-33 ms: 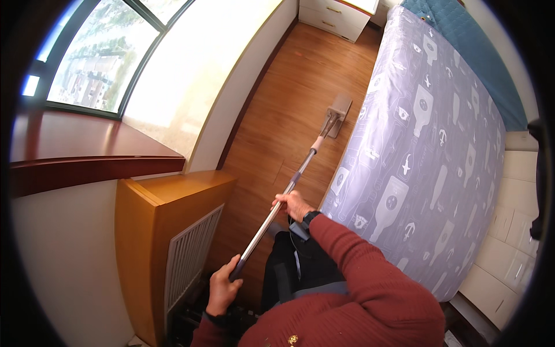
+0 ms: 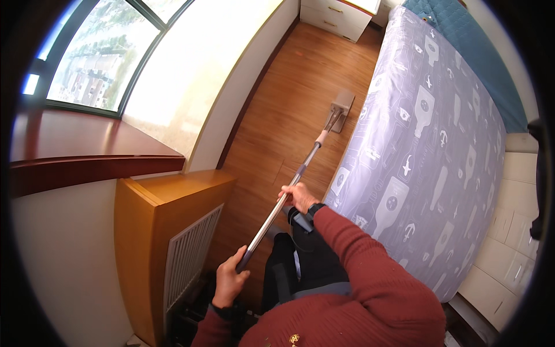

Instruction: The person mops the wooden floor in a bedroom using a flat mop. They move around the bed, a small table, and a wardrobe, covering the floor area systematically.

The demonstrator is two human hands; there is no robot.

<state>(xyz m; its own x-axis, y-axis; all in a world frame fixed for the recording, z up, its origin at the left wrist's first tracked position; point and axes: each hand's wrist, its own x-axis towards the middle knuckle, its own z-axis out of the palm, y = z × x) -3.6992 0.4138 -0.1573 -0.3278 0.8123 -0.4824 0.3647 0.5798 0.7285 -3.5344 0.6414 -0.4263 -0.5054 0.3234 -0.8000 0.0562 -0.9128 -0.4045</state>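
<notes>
A flat mop [image 2: 270, 218] with a long silver pole slants across the wooden floor, away from me and to the right. My left hand [image 2: 230, 279] is closed round the dark grip at the pole's near end. Further up the pole, my right hand [image 2: 300, 197] wraps round it, with a dark watch on that wrist. The mop's flat head [image 2: 341, 109] lies on the floor [image 2: 289, 87] close to the side of the bed.
A bed [image 2: 428, 156] with a patterned lilac sheet runs along the right. On the left stand a wooden cabinet with a slatted grille [image 2: 193, 257] and a dark red windowsill [image 2: 92, 141]. White drawers [image 2: 332, 18] stand at the far end.
Both hands and the mop have shifted slightly forward and to the right. The mop head sits a little farther away along the bed.
</notes>
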